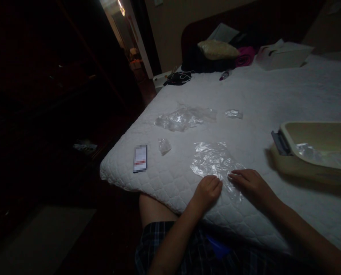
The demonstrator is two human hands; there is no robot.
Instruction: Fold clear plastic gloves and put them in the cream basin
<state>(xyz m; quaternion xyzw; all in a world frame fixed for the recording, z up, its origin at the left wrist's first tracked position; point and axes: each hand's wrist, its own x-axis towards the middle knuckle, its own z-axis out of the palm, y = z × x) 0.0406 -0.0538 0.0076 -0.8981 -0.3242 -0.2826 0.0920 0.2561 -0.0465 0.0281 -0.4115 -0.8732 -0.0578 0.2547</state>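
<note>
A clear, wrinkled plastic bag (212, 158) lies spread on the white quilted bed (170, 187) in front of me. My left hand (209, 190) is closed at the bag's near left edge, its fingers curled down onto the film. On the right side of the bag rests my right hand (249, 184), its fingers stretched out to the left over the plastic; the thumb is hard to make out. Farther back is a larger crumpled clear bag (182, 118). Small plastic pieces lie nearby, one folded (234, 114) and one crumpled (164, 146).
A phone (140, 159) lies near the bed's left corner. To my right stands a cream plastic bin (285, 162) with a grey handle and clear plastic inside. A white box (285, 55), a yellowish pillow (217, 50) and dark cloth with cords (179, 78) sit at the far end.
</note>
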